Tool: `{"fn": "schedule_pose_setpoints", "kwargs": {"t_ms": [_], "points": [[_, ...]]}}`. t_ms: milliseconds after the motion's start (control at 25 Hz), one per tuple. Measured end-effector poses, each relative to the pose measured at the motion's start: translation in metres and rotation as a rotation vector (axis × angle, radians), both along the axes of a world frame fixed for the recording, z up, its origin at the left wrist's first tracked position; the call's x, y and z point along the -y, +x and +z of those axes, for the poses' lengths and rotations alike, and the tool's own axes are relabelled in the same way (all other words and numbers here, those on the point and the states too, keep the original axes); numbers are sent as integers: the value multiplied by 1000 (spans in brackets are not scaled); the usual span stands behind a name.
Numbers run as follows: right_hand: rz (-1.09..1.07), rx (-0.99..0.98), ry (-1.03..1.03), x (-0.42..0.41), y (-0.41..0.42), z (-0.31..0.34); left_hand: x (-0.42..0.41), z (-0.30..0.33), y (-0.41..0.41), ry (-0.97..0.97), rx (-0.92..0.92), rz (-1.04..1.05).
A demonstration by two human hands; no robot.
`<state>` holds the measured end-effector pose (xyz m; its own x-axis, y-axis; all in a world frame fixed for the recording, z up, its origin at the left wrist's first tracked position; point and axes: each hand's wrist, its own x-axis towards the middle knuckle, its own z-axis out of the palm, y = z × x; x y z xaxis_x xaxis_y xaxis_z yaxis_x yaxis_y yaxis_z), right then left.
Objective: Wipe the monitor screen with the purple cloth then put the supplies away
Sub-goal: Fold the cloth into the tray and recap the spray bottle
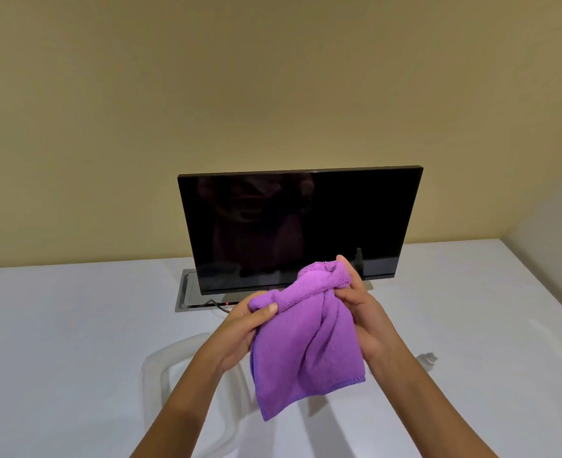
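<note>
A purple cloth (pixel 306 342) hangs in the air in front of the lower middle of a black monitor (pixel 299 223), whose screen is dark. My left hand (pixel 243 325) pinches the cloth's upper left edge between thumb and fingers. My right hand (pixel 358 305) grips its bunched upper right part. The cloth does not touch the screen. A clear spray bottle (pixel 429 358) stands low on the white table at the right, partly hidden by my right forearm.
The monitor stands on a white table (pixel 74 325) against a beige wall. A grey cable box (pixel 187 292) with a black cord sits behind its base. A translucent white container (pixel 160 368) lies under my left forearm.
</note>
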<state>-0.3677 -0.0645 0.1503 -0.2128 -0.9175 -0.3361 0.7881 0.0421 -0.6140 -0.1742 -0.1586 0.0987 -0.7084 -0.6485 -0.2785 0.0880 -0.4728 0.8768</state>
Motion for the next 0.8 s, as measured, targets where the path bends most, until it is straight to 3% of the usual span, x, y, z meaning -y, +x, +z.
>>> {"fn": "schedule_pose_setpoints", "kwargs": {"t_ms": [280,520,600,800], "points": [[223,-555,7,-17,-37,25,-27,-3,-26,12,53,-157],[484,-527,-141,-12,-47,55,-28,2,-29,64,-44,-483],[668,-553,-206,-36,-83,68,-68,20,-62,-24,-27,-444],[644,-639,-198,-32,-100,77,-63,32,-59,-221,22,-367]]}}
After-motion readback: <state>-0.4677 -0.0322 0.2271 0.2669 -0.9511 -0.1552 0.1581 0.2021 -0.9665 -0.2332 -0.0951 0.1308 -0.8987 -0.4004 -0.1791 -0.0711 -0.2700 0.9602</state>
